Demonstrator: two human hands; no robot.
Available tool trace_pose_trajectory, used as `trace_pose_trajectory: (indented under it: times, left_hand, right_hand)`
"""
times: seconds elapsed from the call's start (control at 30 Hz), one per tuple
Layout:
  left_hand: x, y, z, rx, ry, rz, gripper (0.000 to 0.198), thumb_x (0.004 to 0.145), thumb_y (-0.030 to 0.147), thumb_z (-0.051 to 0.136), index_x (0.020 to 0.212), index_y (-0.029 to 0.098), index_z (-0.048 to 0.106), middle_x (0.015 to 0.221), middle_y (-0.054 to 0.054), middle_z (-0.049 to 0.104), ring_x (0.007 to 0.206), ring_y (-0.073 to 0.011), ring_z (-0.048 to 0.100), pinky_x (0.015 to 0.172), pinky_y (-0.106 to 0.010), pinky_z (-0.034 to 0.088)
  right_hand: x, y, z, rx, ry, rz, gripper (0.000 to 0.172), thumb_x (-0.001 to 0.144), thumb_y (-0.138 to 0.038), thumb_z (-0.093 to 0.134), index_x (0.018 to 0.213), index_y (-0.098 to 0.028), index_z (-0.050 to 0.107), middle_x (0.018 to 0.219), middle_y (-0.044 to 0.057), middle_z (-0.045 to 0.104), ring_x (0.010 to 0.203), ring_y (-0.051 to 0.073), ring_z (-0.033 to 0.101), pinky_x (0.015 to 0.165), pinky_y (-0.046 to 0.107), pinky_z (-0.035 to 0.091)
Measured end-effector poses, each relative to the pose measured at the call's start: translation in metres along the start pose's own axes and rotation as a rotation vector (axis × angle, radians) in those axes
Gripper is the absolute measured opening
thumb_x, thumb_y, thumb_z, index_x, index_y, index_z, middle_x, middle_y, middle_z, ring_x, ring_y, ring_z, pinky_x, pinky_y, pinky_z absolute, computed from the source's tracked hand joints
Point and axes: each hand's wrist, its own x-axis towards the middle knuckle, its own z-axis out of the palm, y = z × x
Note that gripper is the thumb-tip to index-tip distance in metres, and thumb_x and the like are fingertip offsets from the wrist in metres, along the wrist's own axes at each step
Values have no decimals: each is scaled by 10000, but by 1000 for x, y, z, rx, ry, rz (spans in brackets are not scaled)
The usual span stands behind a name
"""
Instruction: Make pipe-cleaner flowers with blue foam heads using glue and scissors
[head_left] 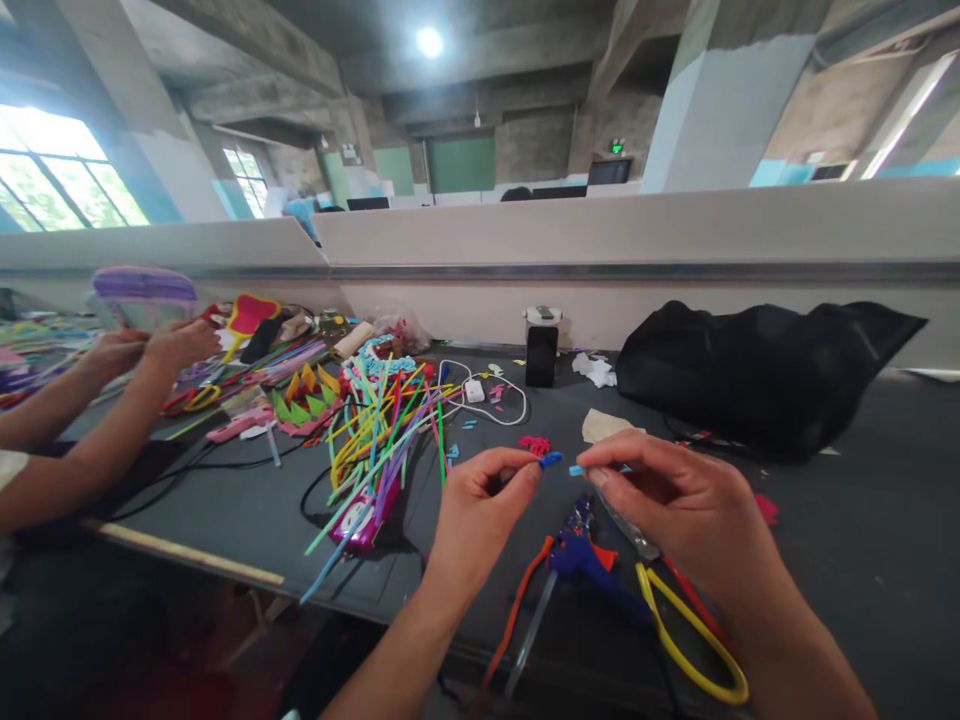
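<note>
My left hand (480,520) is closed, thumb and forefinger pinching a short dark blue fuzzy piece (552,460), perhaps cut pipe cleaner. Facing it across a small gap, my right hand (690,515) pinches a small light blue piece (576,470). Both hands are held above the dark table. Below them lies a blue glue gun (589,562) with a clear glue stick (531,635) sticking out of it. Scissors with yellow handles (694,655) lie partly under my right hand. An orange strip (517,605) runs beside the glue gun.
Pipe cleaners (390,430) are heaped left of my hands, partly over a purple box (360,522). Behind are red bits (535,445), a white cable (517,388), a dark phone-like object (541,355) and a black bag (750,375). At left, a co-worker's hands (161,345) hold something purple.
</note>
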Motion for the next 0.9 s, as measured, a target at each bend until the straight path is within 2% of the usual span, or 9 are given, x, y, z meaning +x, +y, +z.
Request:
trace_pose_trajectory:
  times: [0.1,0.23,0.53,0.7,0.9]
  left_hand:
    - [-2,1,0,88,10,42,154,736,310,692,767,174,758,606,6,593,542,-101,461,497,-206,343]
    - [-4,3,1,154,19,86,135,736,272,676,754,172,765,629,-14,641,585,-130,524,513,-211,374]
    - [-6,5,2,175,30,126,109,725,240,679,724,175,766,640,-14,669,589,-130,529,549,-223,388]
    - [-7,5,2,156,44,133,92,705,230,694,715,183,773,623,-14,664,579,-133,530,554,-227,391]
    - [-7,5,1,166,29,153,109,724,224,672,724,185,774,621,-6,654,566,-121,512,542,-220,381]
  right_hand:
    - [0,3,4,-12,-7,-10,106,832,-283,624,874,-247,715,777,-11,698,626,102,611,550,189,491]
    - [2,3,8,-26,70,19,105,807,-288,638,885,-234,685,795,4,700,642,118,638,541,200,514]
    - [0,0,14,-60,82,-11,98,815,-260,630,908,-232,629,793,-7,695,671,122,673,598,205,541]
    - [0,0,16,-117,124,-44,61,816,-248,612,876,-234,611,765,-16,686,614,111,655,588,204,537]
    - [0,0,12,-28,63,-11,95,806,-237,624,900,-234,610,764,-16,685,666,122,674,624,213,547]
